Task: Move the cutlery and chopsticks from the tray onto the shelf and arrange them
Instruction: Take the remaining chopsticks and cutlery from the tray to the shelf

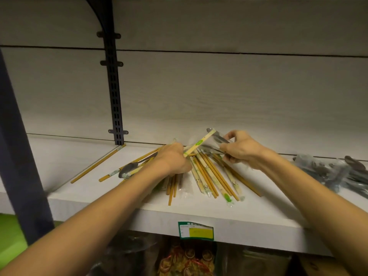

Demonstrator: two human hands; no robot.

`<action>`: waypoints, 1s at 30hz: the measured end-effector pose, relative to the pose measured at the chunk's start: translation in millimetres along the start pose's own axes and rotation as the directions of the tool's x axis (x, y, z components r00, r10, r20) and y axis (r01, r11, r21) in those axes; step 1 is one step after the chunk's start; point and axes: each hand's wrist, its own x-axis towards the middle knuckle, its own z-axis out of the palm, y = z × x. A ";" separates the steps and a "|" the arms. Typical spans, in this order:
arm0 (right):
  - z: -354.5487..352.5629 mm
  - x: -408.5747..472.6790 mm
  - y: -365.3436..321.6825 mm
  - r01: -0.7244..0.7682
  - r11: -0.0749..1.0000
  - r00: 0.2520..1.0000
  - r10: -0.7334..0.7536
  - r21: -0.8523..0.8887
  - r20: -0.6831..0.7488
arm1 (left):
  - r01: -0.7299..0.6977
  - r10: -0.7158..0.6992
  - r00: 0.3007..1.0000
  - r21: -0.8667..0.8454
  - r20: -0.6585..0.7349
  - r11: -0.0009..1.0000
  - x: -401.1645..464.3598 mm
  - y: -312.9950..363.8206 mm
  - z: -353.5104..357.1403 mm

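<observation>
A heap of wrapped wooden chopsticks (pixel 209 174) lies fanned out on the white shelf (pixel 199 214). My left hand (pixel 171 160) rests on the heap and grips one wrapped pair (pixel 200 143), which tilts up to the right. My right hand (pixel 242 149) pinches metal spoons in clear wrap (pixel 215 140) just above the heap's far end. A grey spoon (pixel 128 169) lies among the chopsticks at the left. One loose pair of chopsticks (pixel 98 163) lies apart near the shelf's left corner. The tray is out of view.
A pile of plastic-wrapped dark cutlery (pixel 330 172) sits at the shelf's right end. A dark slotted upright (pixel 113 86) runs up the back wall. A green and yellow price tag (pixel 196 231) hangs on the shelf's front edge, with packaged goods (pixel 187 261) below.
</observation>
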 end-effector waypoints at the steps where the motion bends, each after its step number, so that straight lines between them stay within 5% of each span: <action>1: -0.2 2.7 1.3 0.007 1.000 1.000 -0.007 0.000 0.003 | 0.009 -0.009 1.000 -0.011 -0.021 1.000 -0.3 -0.4 -3.0; 4: 0.8 8.4 0.2 0.026 0.999 0.998 -0.027 0.025 0.052 | 0.050 -0.053 0.997 -0.052 -0.054 0.997 -1.5 -7.0 -14.2; 12: 33.3 30.2 -15.7 0.231 0.902 0.973 -0.222 -0.365 0.068 | 0.023 -0.013 0.944 0.028 -0.331 0.999 6.3 -55.3 -40.4; 22: 69.9 62.9 -13.8 0.279 0.766 0.957 -0.270 -0.579 0.104 | 0.088 -0.090 0.995 -0.041 -0.050 0.995 13.3 -113.6 -38.8; 30: 84.6 77.0 -21.3 0.259 0.725 0.963 -0.243 -0.639 0.115 | 0.066 -0.068 0.998 -0.135 -0.012 0.989 21.9 -128.9 -37.1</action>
